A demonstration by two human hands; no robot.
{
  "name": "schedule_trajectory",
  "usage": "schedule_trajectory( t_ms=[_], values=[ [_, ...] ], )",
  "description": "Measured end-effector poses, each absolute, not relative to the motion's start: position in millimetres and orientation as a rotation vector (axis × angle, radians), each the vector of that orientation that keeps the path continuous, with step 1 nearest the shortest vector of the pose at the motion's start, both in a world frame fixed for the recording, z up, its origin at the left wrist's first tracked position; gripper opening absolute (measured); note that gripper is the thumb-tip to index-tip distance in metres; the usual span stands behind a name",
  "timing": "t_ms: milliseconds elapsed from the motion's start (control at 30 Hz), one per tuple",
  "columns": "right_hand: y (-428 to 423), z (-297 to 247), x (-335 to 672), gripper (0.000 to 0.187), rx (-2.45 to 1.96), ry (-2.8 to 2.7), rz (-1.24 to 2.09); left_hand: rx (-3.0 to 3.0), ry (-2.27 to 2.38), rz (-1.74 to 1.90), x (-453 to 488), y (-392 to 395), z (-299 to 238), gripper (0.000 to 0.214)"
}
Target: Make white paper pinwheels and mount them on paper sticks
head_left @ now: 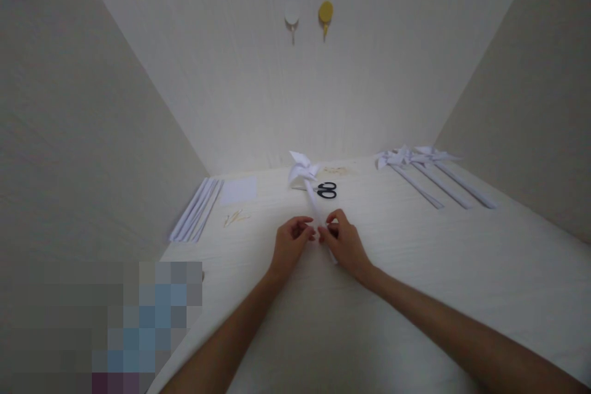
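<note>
A white paper pinwheel (302, 170) on a white paper stick (314, 204) lies on the pale table (415, 271), head pointing away from me. My left hand (290, 245) and my right hand (345, 241) meet at the lower part of the stick. Both pinch it with curled fingers, thumbs facing each other. Black-handled scissors (327, 190) lie just right of the pinwheel head.
Three finished white pinwheels (427, 166) lie at the back right. Several white paper sticks (196, 209) and a white paper square (238, 191) lie at the back left, with small gold fasteners (235, 218) near them. Two round hooks, white (292, 15) and yellow (325, 12), hang on the wall.
</note>
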State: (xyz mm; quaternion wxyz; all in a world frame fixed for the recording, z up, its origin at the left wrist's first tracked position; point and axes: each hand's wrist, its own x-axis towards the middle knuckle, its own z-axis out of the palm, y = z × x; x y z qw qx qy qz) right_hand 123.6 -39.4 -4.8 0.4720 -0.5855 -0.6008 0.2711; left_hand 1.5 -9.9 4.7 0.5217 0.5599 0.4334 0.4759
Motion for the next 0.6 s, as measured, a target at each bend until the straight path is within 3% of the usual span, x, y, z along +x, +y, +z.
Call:
schedule_trajectory(
  t_ms=[133,367,600],
  values=[
    [-32.4,-8.0,157.5,0.011,-1.543,-1.465,0.507,1.365,1.051,1.118,1.2,-8.7,1.6,0.012],
    [-2.8,-17.9,229.5,0.014,-1.982,-1.541,-0.151,1.372,1.039,1.096,1.4,-7.5,-2.5,0.008],
    [20.8,-23.2,243.0,0.016,-2.083,-1.614,-0.322,1.387,1.041,1.083,0.6,-9.0,-2.1,0.006]
  ],
)
